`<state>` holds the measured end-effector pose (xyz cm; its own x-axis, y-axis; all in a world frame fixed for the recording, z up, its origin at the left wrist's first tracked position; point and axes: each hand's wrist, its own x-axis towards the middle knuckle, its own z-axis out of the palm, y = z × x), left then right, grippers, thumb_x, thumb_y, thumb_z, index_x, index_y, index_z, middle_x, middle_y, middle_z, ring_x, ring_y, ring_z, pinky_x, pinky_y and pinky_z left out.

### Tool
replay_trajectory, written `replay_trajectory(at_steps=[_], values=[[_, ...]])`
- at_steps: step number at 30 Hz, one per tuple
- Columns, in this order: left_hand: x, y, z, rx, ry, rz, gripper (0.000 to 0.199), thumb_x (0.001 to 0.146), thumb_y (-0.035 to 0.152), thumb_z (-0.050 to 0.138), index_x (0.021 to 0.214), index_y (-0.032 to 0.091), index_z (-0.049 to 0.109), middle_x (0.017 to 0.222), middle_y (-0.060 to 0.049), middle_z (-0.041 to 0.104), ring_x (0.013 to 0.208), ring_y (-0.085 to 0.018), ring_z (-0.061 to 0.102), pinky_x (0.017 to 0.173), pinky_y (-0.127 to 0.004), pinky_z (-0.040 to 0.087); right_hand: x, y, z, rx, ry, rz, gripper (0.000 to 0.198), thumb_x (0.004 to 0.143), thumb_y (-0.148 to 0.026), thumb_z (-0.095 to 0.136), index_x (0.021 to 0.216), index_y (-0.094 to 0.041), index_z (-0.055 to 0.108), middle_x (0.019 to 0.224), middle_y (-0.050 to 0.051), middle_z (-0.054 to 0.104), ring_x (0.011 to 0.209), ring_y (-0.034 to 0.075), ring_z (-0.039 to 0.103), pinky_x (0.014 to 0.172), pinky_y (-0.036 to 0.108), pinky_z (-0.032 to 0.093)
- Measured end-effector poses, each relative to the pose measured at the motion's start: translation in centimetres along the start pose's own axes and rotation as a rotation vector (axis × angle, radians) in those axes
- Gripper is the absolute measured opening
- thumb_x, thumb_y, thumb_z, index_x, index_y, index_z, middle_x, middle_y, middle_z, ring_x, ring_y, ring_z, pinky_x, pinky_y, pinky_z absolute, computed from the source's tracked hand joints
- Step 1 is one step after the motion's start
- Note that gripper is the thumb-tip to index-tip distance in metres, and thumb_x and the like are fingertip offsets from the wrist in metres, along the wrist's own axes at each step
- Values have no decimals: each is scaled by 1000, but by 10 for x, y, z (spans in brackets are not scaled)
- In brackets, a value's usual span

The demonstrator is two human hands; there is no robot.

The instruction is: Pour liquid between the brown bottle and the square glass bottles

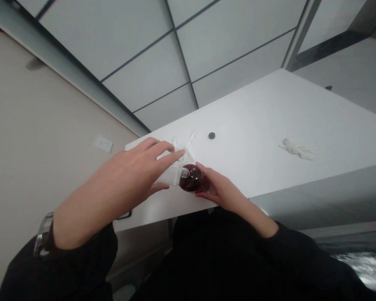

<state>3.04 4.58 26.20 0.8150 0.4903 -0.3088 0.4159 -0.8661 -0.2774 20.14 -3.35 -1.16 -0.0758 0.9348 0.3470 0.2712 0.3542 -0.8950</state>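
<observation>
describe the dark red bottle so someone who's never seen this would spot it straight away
Start with the white table and find the person's right hand by its near edge. The fingers wrap the bottle, just beside a clear container at the left hand. It is glossy, rounded and dark red, while the container is colourless.

Frame centre: left hand [146, 167] holds clear container [173, 176]; right hand [218, 187] grips dark red bottle [192, 180]. Dark cap [212, 136] above, on desk [247, 125].
</observation>
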Motion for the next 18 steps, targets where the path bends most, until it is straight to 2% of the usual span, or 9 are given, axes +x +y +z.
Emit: replay_trajectory(at_steps=[6, 11, 18], values=[[-1, 1, -2, 8, 9, -3, 65, 93, 16, 78, 155, 26, 58, 149, -14, 67, 136, -38, 64, 92, -45, 65, -1, 1, 0, -12, -2, 0, 97, 93, -36, 83, 174, -40, 29, 163, 11, 61, 148, 35, 61, 121, 59, 53], [-1, 3, -1, 72, 30, 10, 72, 88, 15, 84, 155, 22, 57, 148, -17, 67, 134, -40, 64, 88, -47, 66, -1, 2, 0, -16, -1, 7, 96, 93, -37, 83, 173, -39, 31, 162, 11, 62, 148, 36, 61, 120, 59, 53], [-1, 9, -1, 101, 64, 54, 64, 89, 11, 79, 149, 19, 60, 141, -17, 70, 129, -39, 66, 91, -49, 64, -1, 1, 0, -16, 6, -1, 96, 93, -36, 83, 173, -39, 31, 163, 11, 61, 149, 36, 60, 121, 59, 52]])
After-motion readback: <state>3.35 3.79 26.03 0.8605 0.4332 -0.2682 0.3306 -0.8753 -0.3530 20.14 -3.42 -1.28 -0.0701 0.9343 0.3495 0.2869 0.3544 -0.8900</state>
